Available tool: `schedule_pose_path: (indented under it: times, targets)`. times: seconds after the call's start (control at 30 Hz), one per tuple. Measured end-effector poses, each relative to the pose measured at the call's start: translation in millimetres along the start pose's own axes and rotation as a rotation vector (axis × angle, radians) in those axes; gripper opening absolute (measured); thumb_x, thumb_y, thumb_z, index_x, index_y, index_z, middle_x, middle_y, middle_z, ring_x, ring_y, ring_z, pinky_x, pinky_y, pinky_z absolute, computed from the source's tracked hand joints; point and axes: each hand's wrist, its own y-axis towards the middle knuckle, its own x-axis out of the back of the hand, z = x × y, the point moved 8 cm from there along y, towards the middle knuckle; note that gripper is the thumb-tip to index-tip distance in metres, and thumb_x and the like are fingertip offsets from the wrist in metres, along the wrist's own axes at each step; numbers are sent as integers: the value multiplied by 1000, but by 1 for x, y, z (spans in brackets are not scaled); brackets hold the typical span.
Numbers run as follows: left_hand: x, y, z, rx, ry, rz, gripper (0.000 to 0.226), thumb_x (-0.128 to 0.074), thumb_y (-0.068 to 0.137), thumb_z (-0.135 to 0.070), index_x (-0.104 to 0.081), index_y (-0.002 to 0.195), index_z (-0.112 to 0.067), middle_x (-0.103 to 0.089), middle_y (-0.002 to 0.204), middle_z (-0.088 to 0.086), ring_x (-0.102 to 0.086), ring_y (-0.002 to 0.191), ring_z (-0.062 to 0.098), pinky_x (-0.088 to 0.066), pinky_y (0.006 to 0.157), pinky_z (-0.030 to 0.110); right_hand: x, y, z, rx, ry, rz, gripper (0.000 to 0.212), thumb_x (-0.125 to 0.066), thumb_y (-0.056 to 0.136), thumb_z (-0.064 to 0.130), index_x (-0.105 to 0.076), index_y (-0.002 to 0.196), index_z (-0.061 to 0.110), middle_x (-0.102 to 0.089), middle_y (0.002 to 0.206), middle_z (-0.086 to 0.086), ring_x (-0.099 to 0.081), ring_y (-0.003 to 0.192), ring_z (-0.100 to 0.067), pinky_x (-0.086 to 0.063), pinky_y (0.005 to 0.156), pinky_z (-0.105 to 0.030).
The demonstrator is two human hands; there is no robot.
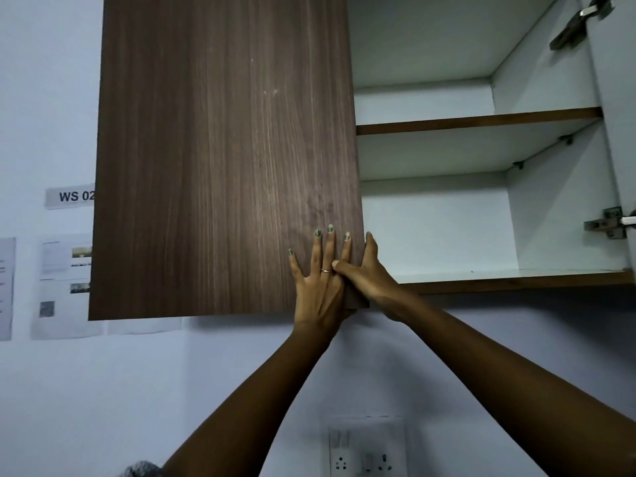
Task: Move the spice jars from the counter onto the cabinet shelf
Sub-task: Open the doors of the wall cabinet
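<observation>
No spice jars and no counter are in view. A wall cabinet hangs in front of me. Its brown wooden left door (223, 149) covers the left half. My left hand (320, 287) lies flat on the door's lower right corner, fingers straight and spread. My right hand (370, 277) grips the door's right edge there, its thumb on the front across my left fingers and most fingers hidden behind the edge. The cabinet's right half stands open, showing a white bottom shelf (516, 275) and a middle shelf (481, 120), both bare.
The open right door (616, 98) runs along the frame's right edge with metal hinges (607, 223). A power socket panel (364, 452) sits on the wall below the cabinet. Papers and a "WS 02" label (70, 196) hang at the left.
</observation>
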Motion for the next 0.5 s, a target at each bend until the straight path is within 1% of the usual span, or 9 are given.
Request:
schedule_pose_path:
  times: [0.07, 0.13, 0.17, 0.2, 0.27, 0.37, 0.43, 0.5]
  targets:
    - [2, -2, -3, 21, 11, -12, 106, -52, 84, -58, 27, 143, -19, 21, 153, 19, 19, 141, 36, -7, 108, 68, -2, 2, -6, -51, 58, -14, 79, -59, 88, 30, -8, 149, 22, -30, 152, -6, -38, 134, -26, -36, 110, -44]
    - [8, -6, -6, 48, 52, -60, 86, -46, 93, -45, 16, 146, -19, 6, 155, 22, -1, 144, 39, -19, 108, 65, 2, 1, -8, -67, 68, -51, 65, -61, 87, 30, -30, 142, 17, -48, 140, -7, -51, 122, -25, -43, 104, -43]
    - [12, -7, -7, 53, 64, -79, 79, -43, 95, -42, 11, 147, -19, -1, 156, 22, -8, 144, 41, -24, 107, 64, 5, -1, -7, -67, 64, -67, 58, -62, 86, 30, -39, 137, 16, -54, 134, -8, -55, 117, -25, -45, 102, -43]
    - [13, -8, -9, 47, 71, -76, 76, -41, 97, -40, 11, 147, -19, -3, 156, 23, -10, 143, 43, -26, 107, 63, 8, -4, -5, -65, 57, -76, 53, -63, 85, 29, -45, 133, 15, -57, 130, -8, -57, 114, -25, -46, 101, -44]
    - [15, -10, -12, 28, 84, -39, 76, -39, 99, -38, 17, 146, -18, 0, 155, 25, -7, 142, 47, -24, 108, 62, 11, -11, -1, -59, 54, -77, 47, -63, 86, 28, -49, 129, 15, -59, 127, -8, -58, 113, -26, -47, 100, -45]
    - [24, -17, -14, 38, 84, -41, 75, -37, 100, -36, 20, 144, -16, 2, 155, 25, -5, 141, 48, -24, 108, 61, 10, -25, 9, -31, 72, -93, 43, -59, 90, 26, -46, 129, 15, -57, 129, -7, -56, 113, -24, -48, 99, -44]
    - [34, -22, -14, 55, 71, -26, 78, -39, 99, -36, 21, 144, -15, 4, 155, 25, -3, 142, 48, -23, 109, 61, 8, -36, 16, -20, 103, -109, 42, -56, 91, 23, -42, 130, 16, -55, 128, -7, -56, 108, -21, -50, 93, -41]
    - [41, -27, -14, 61, 45, -8, 81, -40, 99, -36, 25, 142, -14, 13, 154, 25, 3, 142, 47, -20, 110, 61, 7, -47, 24, 0, 133, -133, 42, -55, 92, 20, -40, 131, 15, -55, 127, -6, -55, 101, -19, -51, 84, -36]
